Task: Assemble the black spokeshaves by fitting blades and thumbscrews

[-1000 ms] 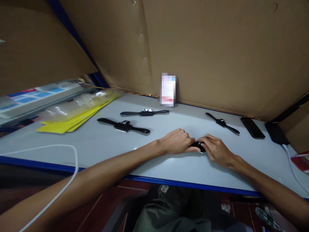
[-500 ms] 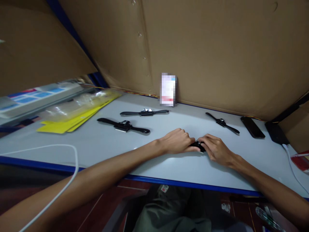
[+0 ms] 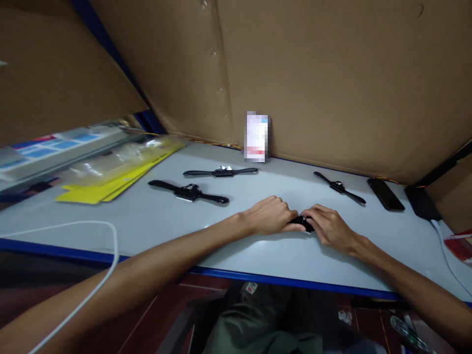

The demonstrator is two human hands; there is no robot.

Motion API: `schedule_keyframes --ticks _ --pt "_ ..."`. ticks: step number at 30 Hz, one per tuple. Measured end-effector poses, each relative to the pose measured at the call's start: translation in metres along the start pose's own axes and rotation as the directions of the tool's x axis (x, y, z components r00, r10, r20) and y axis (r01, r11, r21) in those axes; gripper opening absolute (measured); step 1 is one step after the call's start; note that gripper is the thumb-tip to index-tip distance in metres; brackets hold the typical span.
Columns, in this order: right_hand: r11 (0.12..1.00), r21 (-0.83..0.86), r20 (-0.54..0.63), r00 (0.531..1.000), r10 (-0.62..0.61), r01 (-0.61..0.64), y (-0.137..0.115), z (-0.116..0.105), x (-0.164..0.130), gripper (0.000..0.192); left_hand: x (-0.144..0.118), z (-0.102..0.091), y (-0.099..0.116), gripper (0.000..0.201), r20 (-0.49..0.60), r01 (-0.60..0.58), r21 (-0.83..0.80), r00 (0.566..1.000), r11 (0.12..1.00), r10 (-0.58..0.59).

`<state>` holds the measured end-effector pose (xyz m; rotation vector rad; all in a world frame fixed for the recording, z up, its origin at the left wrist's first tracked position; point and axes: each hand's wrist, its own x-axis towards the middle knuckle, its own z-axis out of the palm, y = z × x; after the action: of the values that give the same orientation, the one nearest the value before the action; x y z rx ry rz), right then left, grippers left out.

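Held tool: blk metal tool (image 3: 308, 225), right of ctr on the table, in nearer half of the top; pale lower edge faced the front; far ends hidden by fingers.
L hand: left hand (image 3: 271, 216) grasped the tool's left side, fist-like, thumb along it.
R hand: right hand (image 3: 330, 228) pinched tool approx mid/right, fingertips curled over the top; hands v. close, tool between.
Front edge: blue edge strip (image 3: 239, 273) ran below both hands w/ a band of grey table top (image 3: 258, 253) in between; forearms crossed the strip.
Left room: near tool (image 3: 190, 192) lay beyond L forearm, far tool (image 3: 224, 172) behind it, approx parallel to back edge; a gap separated near tool from L hand.
Right room: right tool (image 3: 338, 187) lay slanted behind R hand, not touching; then phone (image 3: 386, 194) & blk block (image 3: 423, 203) w/ white cable (image 3: 442, 250) by the right side.
Back edge: cardboard wall (image 3: 332, 98) closed off the rear; pixelated upright item (image 3: 257, 137) stood just in front.
Far L: yellow sheets (image 3: 84, 193) under clear plastic (image 3: 110, 164), well apart from hands; white cord (image 3: 117, 241) looped across L forearm in view.
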<state>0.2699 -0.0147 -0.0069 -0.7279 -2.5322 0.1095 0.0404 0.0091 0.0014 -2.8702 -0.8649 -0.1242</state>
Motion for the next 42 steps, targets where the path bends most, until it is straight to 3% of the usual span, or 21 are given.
schedule_keyframes --ticks 11,19,29,34,38,42 --pt "1.0 0.011 0.007 1.0 -0.007 0.007 0.001 -0.001 0.001 0.022 -0.001 0.002 -0.002 0.082 -0.044 -0.015 -0.042 0.999 0.999 0.013" --pt "1.0 0.017 0.015 1.0 -0.008 0.008 0.002 -0.001 0.002 0.023 0.0 0.0 -0.001 0.077 -0.002 -0.006 -0.018 1.0 1.0 0.006" --pt "0.998 0.057 0.01 1.0 -0.016 0.015 0.004 -0.005 0.004 0.021 -0.001 0.004 -0.005 0.083 -0.063 -0.02 -0.084 0.998 0.996 0.015" --pt "0.998 0.068 0.017 1.0 -0.003 0.001 0.004 -0.003 0.005 0.022 0.001 0.003 -0.004 0.08 -0.022 -0.024 -0.048 1.0 0.999 0.023" --pt "0.987 0.162 0.01 1.0 -0.02 0.018 0.007 -0.002 0.004 0.034 0.001 -0.001 -0.002 0.073 0.019 -0.034 -0.015 0.999 0.999 0.035" --pt "0.967 0.241 0.011 0.996 0.087 -0.087 0.005 -0.013 0.004 0.039 0.001 -0.002 -0.003 0.07 0.012 0.008 -0.011 1.0 1.0 -0.008"
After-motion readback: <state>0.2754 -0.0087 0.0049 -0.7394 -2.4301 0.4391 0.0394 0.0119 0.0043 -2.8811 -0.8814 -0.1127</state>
